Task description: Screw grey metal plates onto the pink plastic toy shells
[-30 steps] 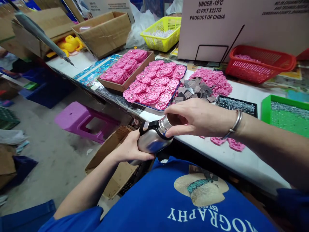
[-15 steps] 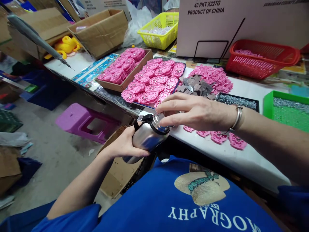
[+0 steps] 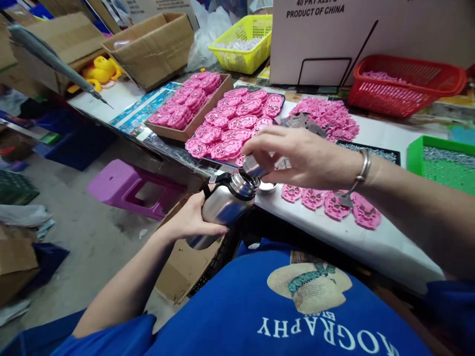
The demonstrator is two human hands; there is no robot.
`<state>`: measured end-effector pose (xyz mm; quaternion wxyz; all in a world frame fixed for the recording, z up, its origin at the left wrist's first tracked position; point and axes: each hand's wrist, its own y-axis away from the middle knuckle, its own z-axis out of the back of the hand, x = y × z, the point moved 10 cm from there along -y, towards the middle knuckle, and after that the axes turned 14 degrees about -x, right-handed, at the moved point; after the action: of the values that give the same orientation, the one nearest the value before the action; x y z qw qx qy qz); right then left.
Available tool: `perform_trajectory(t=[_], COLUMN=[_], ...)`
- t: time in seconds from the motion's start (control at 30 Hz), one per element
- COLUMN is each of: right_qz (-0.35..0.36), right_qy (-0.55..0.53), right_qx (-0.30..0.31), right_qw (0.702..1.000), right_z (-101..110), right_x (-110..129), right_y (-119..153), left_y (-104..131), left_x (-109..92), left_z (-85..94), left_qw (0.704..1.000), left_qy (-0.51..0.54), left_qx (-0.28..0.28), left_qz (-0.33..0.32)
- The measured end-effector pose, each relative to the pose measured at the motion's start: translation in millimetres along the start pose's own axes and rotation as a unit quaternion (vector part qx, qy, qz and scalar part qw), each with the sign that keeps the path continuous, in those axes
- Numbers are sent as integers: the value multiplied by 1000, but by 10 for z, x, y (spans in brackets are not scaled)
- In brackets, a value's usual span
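My left hand is wrapped round a silver metal flask, which leans to the right with its threaded mouth uncovered. Just above that mouth, my right hand pinches a small silver stopper between its fingers. The stopper is tilted and close to the rim. A small round silver lid lies on the white table edge beside the flask, partly behind my right hand. Pink plastic parts lie in a row under my right wrist.
Behind my hands are a tray of pink pieces, grey pieces and a pink pile. A red basket and green tray stand right. A screwdriver hangs upper left; a purple stool stands below.
My right hand has lifted the stopper up off the flask's mouth, so the threaded opening now shows. My left hand still holds the flask in nearly the same place.
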<state>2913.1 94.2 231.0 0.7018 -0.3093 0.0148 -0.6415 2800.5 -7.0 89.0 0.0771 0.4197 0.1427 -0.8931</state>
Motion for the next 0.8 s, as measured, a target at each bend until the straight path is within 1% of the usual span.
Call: perform_trajectory(t=[0.07, 0.13, 0.23, 0.33, 0.43, 0.57, 0.7, 0.8], right_qz=[8, -1, -48, -101, -145, -180, -203, -209], right_qy=[-3, -6, -21, -45, -50, -51, -54, -47], right_qx=[-47, -81, -117, -148, -159, -165, -166, -165], right_qw=[999, 997, 992, 983, 975, 968, 963, 963], right_z=[144, 248, 348, 429, 479, 508, 501, 496], right_x=[-21, -61, -169, -290, -390, -473, -540, -564], right_y=[29, 97, 261, 464, 659, 856, 981, 1026], left_y=[1, -1, -16, -46, -79, -128, -173, -197], left_x=[18, 46, 68, 39, 0, -64, -137, -174], left_z=[7, 24, 83, 179, 258, 302, 305, 303], left_qw=[1000, 999, 993, 983, 974, 962, 952, 947], left_qy=[-15, -46, -115, -181, -224, -268, -301, -316], left_qx=[8, 14, 18, 17, 26, 45, 51, 56], left_qz=[1, 11, 24, 26, 30, 20, 1, -1])
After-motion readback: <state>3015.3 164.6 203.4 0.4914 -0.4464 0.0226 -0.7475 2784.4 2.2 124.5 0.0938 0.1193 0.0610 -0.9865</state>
